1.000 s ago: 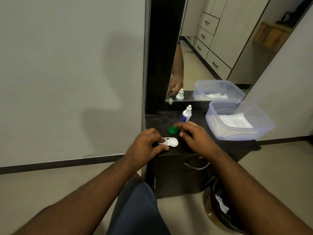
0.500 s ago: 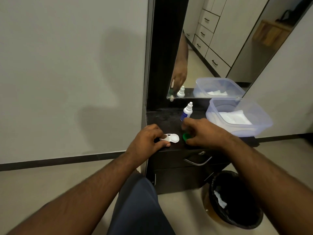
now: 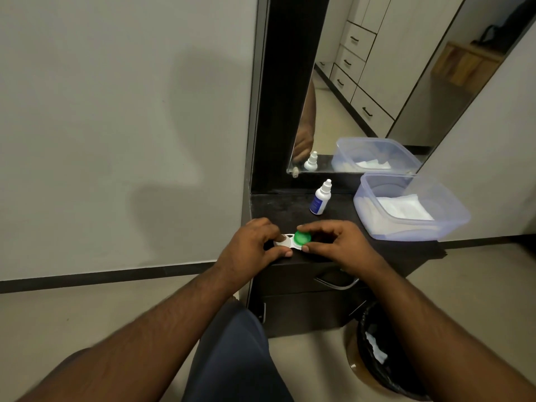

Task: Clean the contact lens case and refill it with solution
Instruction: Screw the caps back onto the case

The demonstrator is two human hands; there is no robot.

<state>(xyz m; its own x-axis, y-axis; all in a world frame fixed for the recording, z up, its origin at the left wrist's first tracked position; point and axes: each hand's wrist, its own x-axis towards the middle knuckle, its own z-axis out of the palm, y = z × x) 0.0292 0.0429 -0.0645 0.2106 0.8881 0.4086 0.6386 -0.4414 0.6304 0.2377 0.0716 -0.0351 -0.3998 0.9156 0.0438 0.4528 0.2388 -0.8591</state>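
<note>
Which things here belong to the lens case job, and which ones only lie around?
Belong: white plastic lens case; round green cap; small white solution bottle.
Lying about: clear plastic tub with white tissues; black waste bin; wall mirror.

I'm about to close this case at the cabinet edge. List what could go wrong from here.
1. The lens case sits at the very front edge of the dark cabinet top; a push from the right hand seating the green cap could slide it off, possibly toward the bin below.
2. The cap looks tilted, so it may cross-thread.
3. The left hand covers the other well; whether it is capped cannot be seen.
</note>
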